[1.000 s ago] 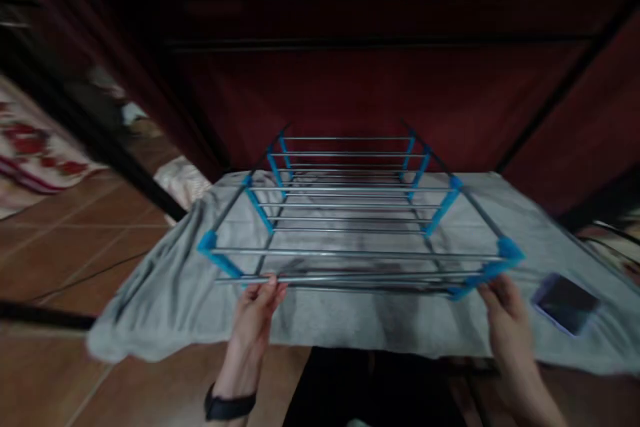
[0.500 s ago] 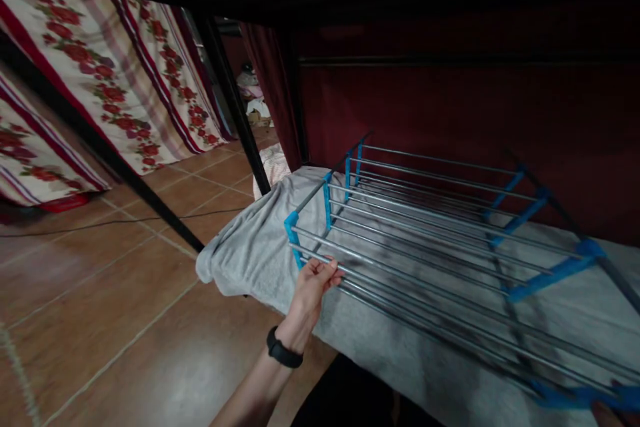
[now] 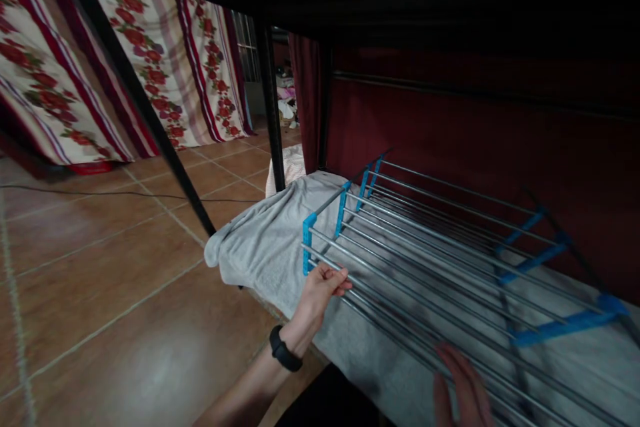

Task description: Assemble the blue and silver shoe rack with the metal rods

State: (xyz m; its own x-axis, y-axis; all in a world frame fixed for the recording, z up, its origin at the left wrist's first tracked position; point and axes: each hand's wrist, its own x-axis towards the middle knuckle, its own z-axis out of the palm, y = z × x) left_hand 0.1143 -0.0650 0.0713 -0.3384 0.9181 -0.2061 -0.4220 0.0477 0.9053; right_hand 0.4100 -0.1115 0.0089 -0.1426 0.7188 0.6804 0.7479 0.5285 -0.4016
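A rack of grey metal rods with blue plastic joints (image 3: 340, 210), shaped like a shoe rack, lies on a grey blanket (image 3: 260, 253). My left hand (image 3: 323, 287), with a black band on its wrist, pinches a front rod near the rack's left end joint. At the lower right, my right hand (image 3: 465, 383) is over the front rods, slightly blurred. Its thumb and fingers are apart, and I cannot tell whether they touch the rods. The rack's near right end lies outside the view.
The blanket covers a low bunk with black metal posts (image 3: 274, 113) and a dark upper frame overhead. A dark red cloth (image 3: 425, 127) hangs behind. Flowered curtains (image 3: 145, 67) hang at the left, above a tiled floor (image 3: 115, 260) crossed by a black cable (image 3: 140, 194).
My right hand has left the blue joint at the lower right corner and come left over the front rods. My left hand still pinches its rod. The view has turned somewhat left.
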